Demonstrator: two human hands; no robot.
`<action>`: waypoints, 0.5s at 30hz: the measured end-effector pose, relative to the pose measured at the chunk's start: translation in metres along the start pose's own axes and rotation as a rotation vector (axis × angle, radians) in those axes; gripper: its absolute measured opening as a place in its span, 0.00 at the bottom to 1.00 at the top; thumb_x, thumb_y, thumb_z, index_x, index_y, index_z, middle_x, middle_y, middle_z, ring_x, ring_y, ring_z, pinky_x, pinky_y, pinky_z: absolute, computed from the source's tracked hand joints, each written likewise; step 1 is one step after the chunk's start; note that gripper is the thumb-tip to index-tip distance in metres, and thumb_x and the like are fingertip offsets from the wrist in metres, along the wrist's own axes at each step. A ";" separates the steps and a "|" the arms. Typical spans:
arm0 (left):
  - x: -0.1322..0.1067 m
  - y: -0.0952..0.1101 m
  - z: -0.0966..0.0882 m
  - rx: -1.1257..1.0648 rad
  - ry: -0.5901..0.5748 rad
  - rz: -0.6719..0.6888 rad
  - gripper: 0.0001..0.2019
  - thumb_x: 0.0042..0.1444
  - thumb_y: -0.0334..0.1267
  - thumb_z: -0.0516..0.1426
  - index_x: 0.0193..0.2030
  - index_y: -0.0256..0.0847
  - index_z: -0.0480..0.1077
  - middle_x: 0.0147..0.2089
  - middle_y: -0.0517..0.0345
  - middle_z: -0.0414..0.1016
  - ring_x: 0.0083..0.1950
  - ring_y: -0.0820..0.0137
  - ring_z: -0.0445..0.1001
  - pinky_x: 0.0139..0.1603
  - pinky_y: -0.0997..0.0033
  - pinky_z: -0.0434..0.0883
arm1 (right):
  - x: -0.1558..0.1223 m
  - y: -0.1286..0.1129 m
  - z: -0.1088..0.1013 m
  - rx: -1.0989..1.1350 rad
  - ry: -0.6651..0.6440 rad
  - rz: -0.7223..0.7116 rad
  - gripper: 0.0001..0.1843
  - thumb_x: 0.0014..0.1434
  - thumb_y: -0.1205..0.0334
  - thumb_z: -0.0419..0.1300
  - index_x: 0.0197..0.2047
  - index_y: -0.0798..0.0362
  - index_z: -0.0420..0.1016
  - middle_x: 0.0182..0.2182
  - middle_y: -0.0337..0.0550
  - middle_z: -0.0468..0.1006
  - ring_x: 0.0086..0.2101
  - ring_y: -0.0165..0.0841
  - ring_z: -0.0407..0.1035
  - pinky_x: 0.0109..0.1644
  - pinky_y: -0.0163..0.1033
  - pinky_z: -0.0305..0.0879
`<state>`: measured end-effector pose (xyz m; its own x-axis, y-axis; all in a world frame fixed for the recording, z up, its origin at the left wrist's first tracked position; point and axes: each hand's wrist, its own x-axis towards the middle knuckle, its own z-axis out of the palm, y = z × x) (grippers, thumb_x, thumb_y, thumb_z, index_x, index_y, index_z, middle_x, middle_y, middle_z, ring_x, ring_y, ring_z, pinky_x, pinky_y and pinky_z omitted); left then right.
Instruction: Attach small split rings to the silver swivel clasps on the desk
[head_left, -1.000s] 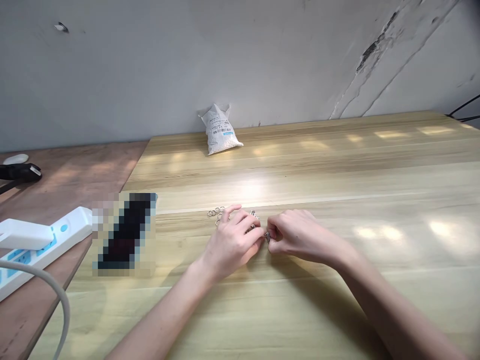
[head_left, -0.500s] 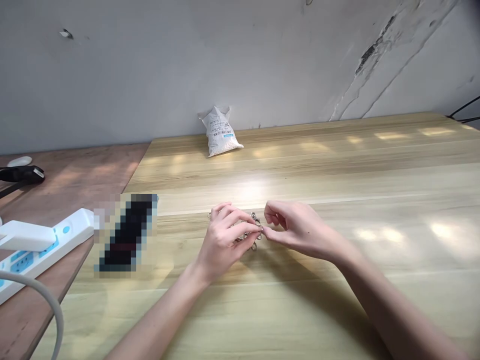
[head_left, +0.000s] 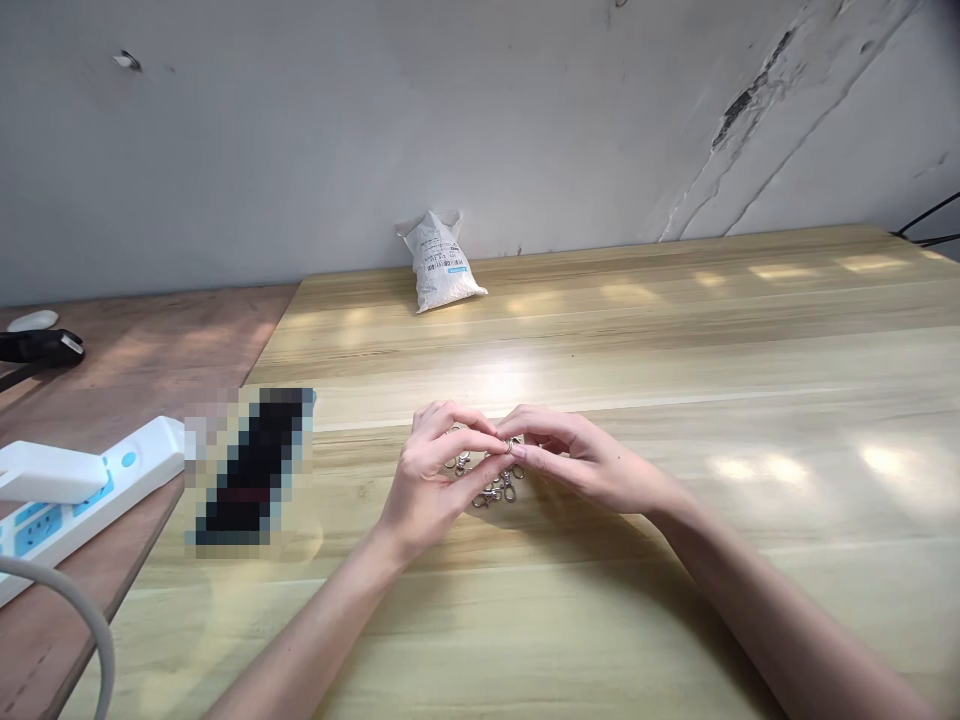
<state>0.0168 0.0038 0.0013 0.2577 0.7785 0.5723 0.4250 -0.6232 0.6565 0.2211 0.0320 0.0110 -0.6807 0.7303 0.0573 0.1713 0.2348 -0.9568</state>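
Observation:
My left hand (head_left: 435,465) pinches a small metal ring (head_left: 510,445) between thumb and fingertips. From the other side, my right hand (head_left: 581,460) closes its thumb and index finger on the same ring, so the fingertips of both hands meet there. What hangs from the ring, if anything, is hidden by the fingers. Just below and behind the hands, several silver swivel clasps (head_left: 508,487) with rings lie on the wooden table (head_left: 450,640), partly covered by my fingers.
A white plastic packet (head_left: 442,270) with a printed label stands near the wall. To the left lies a pixelated dark phone-like object (head_left: 259,465). A white power strip (head_left: 75,500) with a grey cable (head_left: 101,640) rests on the brown surface beyond the table edge.
My right hand has moved left, and its fingers have come together with the left hand's at the ring. My left hand has shifted slightly left, uncovering more of the clasps.

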 end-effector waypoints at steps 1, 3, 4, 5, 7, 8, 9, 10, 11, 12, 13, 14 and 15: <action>0.000 0.000 0.000 -0.005 0.003 0.002 0.03 0.56 0.33 0.63 0.37 0.45 0.76 0.39 0.59 0.75 0.43 0.69 0.74 0.49 0.62 0.67 | 0.000 0.001 0.001 0.043 -0.004 0.000 0.14 0.68 0.52 0.53 0.47 0.50 0.75 0.39 0.43 0.73 0.35 0.31 0.65 0.38 0.37 0.62; 0.000 0.000 -0.001 -0.008 0.011 0.007 0.04 0.56 0.32 0.63 0.37 0.45 0.76 0.39 0.59 0.75 0.43 0.69 0.74 0.49 0.62 0.67 | 0.001 0.002 0.003 0.150 -0.013 0.016 0.14 0.67 0.52 0.54 0.44 0.52 0.74 0.37 0.42 0.72 0.31 0.29 0.63 0.35 0.37 0.61; 0.000 0.000 -0.001 -0.004 0.015 0.011 0.04 0.57 0.32 0.63 0.37 0.45 0.76 0.39 0.59 0.75 0.43 0.69 0.74 0.50 0.62 0.67 | 0.001 0.002 0.004 0.203 -0.012 0.030 0.14 0.67 0.51 0.54 0.42 0.52 0.73 0.36 0.42 0.72 0.29 0.28 0.61 0.34 0.36 0.60; 0.000 -0.001 -0.001 0.005 0.018 0.016 0.03 0.57 0.32 0.63 0.37 0.45 0.75 0.39 0.59 0.75 0.43 0.69 0.74 0.50 0.62 0.67 | 0.001 0.002 0.005 0.247 -0.004 0.042 0.13 0.67 0.51 0.55 0.41 0.52 0.72 0.35 0.41 0.71 0.28 0.27 0.60 0.32 0.36 0.59; 0.000 -0.001 -0.001 0.042 0.016 0.036 0.03 0.57 0.32 0.63 0.36 0.45 0.75 0.39 0.60 0.75 0.43 0.69 0.73 0.50 0.62 0.67 | 0.002 0.002 0.008 0.292 0.025 0.048 0.13 0.67 0.51 0.55 0.39 0.53 0.70 0.32 0.39 0.69 0.27 0.26 0.58 0.32 0.36 0.58; 0.000 -0.001 -0.001 0.071 0.014 0.055 0.03 0.57 0.32 0.62 0.36 0.45 0.75 0.38 0.60 0.75 0.42 0.69 0.73 0.51 0.61 0.66 | 0.002 0.002 0.009 0.295 0.046 0.043 0.13 0.67 0.52 0.55 0.38 0.53 0.70 0.31 0.38 0.68 0.27 0.26 0.58 0.32 0.36 0.58; 0.000 -0.001 -0.001 0.106 0.012 0.078 0.04 0.57 0.31 0.62 0.36 0.45 0.75 0.38 0.60 0.75 0.42 0.70 0.73 0.51 0.61 0.66 | 0.002 0.002 0.011 0.290 0.068 0.037 0.13 0.67 0.52 0.55 0.37 0.53 0.70 0.31 0.37 0.67 0.27 0.26 0.58 0.32 0.36 0.58; 0.000 -0.001 -0.001 0.144 0.013 0.104 0.04 0.57 0.31 0.62 0.36 0.45 0.74 0.38 0.61 0.76 0.41 0.70 0.73 0.52 0.60 0.65 | 0.002 0.003 0.012 0.282 0.088 0.031 0.13 0.67 0.52 0.55 0.37 0.53 0.70 0.30 0.37 0.67 0.27 0.26 0.58 0.32 0.36 0.57; 0.000 -0.001 -0.001 0.183 0.017 0.129 0.05 0.56 0.30 0.62 0.35 0.45 0.74 0.37 0.61 0.76 0.41 0.70 0.72 0.53 0.59 0.64 | 0.003 0.003 0.013 0.273 0.108 0.025 0.13 0.67 0.52 0.55 0.36 0.53 0.69 0.30 0.37 0.66 0.27 0.26 0.58 0.32 0.36 0.57; 0.000 -0.001 -0.001 0.221 0.023 0.150 0.05 0.56 0.29 0.62 0.35 0.45 0.74 0.37 0.61 0.76 0.40 0.70 0.72 0.53 0.58 0.63 | 0.003 0.003 0.014 0.264 0.128 0.018 0.13 0.67 0.53 0.55 0.36 0.53 0.69 0.30 0.37 0.66 0.27 0.26 0.58 0.33 0.36 0.57; 0.000 -0.001 -0.001 0.253 0.028 0.166 0.05 0.56 0.29 0.63 0.35 0.45 0.74 0.37 0.61 0.76 0.40 0.70 0.72 0.53 0.58 0.63 | 0.003 0.002 0.015 0.255 0.145 0.011 0.13 0.67 0.53 0.55 0.36 0.53 0.69 0.29 0.37 0.66 0.28 0.27 0.58 0.33 0.36 0.57; 0.000 -0.001 -0.001 0.279 0.034 0.175 0.06 0.56 0.29 0.63 0.35 0.45 0.74 0.36 0.61 0.76 0.40 0.70 0.72 0.53 0.57 0.63 | 0.004 0.002 0.015 0.249 0.158 0.005 0.13 0.67 0.53 0.55 0.35 0.53 0.69 0.29 0.37 0.66 0.28 0.27 0.58 0.33 0.36 0.57; 0.001 -0.001 -0.001 0.297 0.041 0.180 0.05 0.55 0.29 0.63 0.35 0.45 0.74 0.36 0.62 0.77 0.39 0.70 0.72 0.53 0.58 0.63 | 0.004 0.002 0.016 0.243 0.169 0.000 0.13 0.67 0.53 0.55 0.35 0.53 0.69 0.29 0.37 0.67 0.28 0.27 0.59 0.33 0.36 0.57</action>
<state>0.0158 0.0046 0.0018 0.3188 0.6511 0.6887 0.6113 -0.6966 0.3755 0.2073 0.0253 0.0045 -0.5493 0.8314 0.0843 -0.0177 0.0893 -0.9958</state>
